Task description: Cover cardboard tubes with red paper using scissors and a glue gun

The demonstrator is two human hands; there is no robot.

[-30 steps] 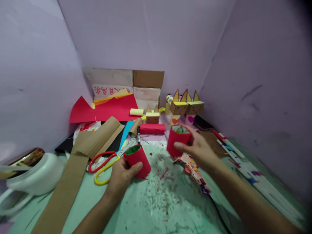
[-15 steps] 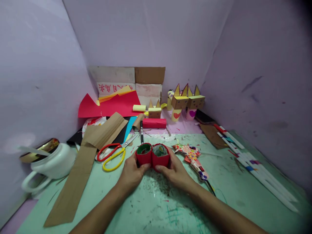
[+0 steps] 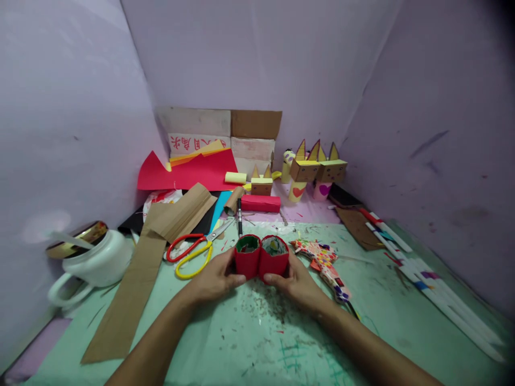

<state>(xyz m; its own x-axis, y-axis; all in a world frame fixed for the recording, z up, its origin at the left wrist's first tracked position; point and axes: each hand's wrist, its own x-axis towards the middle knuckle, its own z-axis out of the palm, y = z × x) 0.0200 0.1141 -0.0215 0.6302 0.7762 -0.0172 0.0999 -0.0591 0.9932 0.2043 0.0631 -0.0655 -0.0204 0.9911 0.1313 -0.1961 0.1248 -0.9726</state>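
Two short red tubes stand side by side and touching at the middle of the table. The left red tube (image 3: 247,262) has a green inside, and the right red tube (image 3: 274,264) has a pale, crumpled-looking lining. My left hand (image 3: 219,276) grips the left tube from its outer side, thumb across the front. Around the right tube's outer side my right hand (image 3: 295,279) is closed, its thumb low on the front. Just behind the tubes lies a black marker (image 3: 240,220).
Scissors (image 3: 195,254), cardboard strips (image 3: 140,289) and a white pot (image 3: 98,262) are at left. Behind lie red paper (image 3: 189,174), a red roll (image 3: 260,203) and cardboard-headed figures (image 3: 304,171). A patterned glue gun (image 3: 324,260) and white strips (image 3: 434,295) are at right.
The whole view has shifted, with everything slightly further right. My left thumb sits a little lower on the left tube; both tubes stay side by side between my hands.
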